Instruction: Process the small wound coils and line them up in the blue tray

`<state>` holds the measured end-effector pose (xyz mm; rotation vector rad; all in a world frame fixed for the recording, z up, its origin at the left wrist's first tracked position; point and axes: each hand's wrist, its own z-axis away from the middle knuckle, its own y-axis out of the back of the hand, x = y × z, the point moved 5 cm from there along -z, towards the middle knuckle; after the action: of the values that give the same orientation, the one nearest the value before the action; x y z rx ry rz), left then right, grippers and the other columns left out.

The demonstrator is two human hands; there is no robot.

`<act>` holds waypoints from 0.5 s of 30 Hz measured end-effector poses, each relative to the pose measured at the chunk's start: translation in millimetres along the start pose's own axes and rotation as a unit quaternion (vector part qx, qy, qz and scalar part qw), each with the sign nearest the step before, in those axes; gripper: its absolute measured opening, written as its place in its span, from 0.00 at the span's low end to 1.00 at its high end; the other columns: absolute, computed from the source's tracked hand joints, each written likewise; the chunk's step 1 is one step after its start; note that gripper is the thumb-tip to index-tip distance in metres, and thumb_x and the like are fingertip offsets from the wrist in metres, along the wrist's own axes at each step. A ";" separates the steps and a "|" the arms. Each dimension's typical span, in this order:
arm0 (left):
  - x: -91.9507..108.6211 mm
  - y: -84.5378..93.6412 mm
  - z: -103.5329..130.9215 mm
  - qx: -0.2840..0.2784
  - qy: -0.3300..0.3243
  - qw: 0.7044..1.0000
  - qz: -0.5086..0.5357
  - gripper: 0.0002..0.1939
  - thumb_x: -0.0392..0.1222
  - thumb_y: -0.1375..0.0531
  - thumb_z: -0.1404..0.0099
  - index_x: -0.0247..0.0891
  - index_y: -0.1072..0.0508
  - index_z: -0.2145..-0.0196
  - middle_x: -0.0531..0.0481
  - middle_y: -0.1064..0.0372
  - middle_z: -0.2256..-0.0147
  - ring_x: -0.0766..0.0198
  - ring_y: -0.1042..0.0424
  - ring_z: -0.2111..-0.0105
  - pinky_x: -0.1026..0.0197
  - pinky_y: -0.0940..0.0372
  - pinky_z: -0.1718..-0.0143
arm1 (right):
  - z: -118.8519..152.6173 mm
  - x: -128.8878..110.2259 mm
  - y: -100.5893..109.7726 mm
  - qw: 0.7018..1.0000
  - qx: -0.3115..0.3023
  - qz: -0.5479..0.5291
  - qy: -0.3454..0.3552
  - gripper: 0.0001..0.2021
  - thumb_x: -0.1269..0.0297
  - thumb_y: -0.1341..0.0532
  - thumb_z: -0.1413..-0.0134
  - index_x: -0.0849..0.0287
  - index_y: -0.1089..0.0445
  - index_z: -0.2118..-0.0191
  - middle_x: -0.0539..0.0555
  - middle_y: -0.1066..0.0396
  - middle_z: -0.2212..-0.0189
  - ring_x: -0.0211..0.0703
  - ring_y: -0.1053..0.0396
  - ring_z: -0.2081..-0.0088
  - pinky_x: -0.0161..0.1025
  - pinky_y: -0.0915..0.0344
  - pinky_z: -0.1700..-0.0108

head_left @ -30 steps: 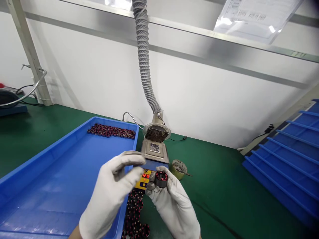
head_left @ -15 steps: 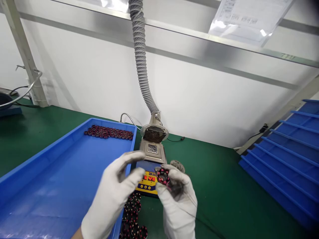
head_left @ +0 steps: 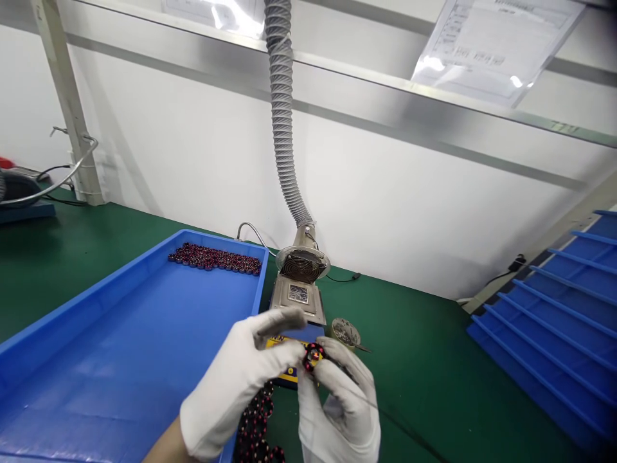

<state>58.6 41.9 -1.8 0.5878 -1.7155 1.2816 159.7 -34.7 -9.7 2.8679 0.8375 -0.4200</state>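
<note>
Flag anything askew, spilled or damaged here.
No clear damage. Slightly odd: loose rings bunched on the green bench, outside the blue tray, and grey smudges on the gloved fingers of the left hand and right hand. Both may be normal.

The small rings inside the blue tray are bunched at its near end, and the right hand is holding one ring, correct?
Not quite: the head view shows the small rings at the far end of the blue tray. The right hand is holding one ring.

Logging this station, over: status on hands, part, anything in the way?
Right hand holding black-and-red ring. Left hand beside it, contact unclear. Hands partly block yellow panel.
</note>
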 end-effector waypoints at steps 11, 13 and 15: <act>15.4 6.1 6.5 0.027 -0.046 0.995 -0.080 0.15 0.34 0.33 0.50 0.43 0.24 0.62 0.54 0.24 0.63 0.67 0.26 0.63 0.72 0.33 0.61 | 3.6 4.0 -1.1 0.998 -0.055 -0.008 0.003 0.27 0.83 0.38 0.58 0.46 0.36 0.53 0.52 0.35 0.57 0.44 0.32 0.56 0.46 0.30 0.55; 12.8 0.9 6.9 -0.001 -0.015 0.995 -0.094 0.15 0.33 0.34 0.48 0.42 0.25 0.61 0.53 0.24 0.62 0.67 0.27 0.62 0.71 0.33 0.61 | 2.6 2.7 -2.6 0.997 -0.073 -0.011 0.024 0.27 0.82 0.38 0.58 0.47 0.36 0.53 0.52 0.35 0.57 0.45 0.32 0.56 0.46 0.30 0.55; 8.8 -1.5 6.1 0.010 -0.010 0.998 -0.055 0.09 0.33 0.35 0.47 0.39 0.24 0.66 0.54 0.24 0.67 0.69 0.27 0.66 0.71 0.33 0.63 | 2.2 1.3 -3.5 0.997 -0.076 -0.015 0.032 0.27 0.82 0.39 0.58 0.47 0.36 0.53 0.52 0.36 0.57 0.45 0.32 0.56 0.45 0.30 0.56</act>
<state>53.2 36.8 6.1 0.6994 -1.6650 1.2213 158.3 -31.6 -12.3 2.7451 0.8836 -0.2581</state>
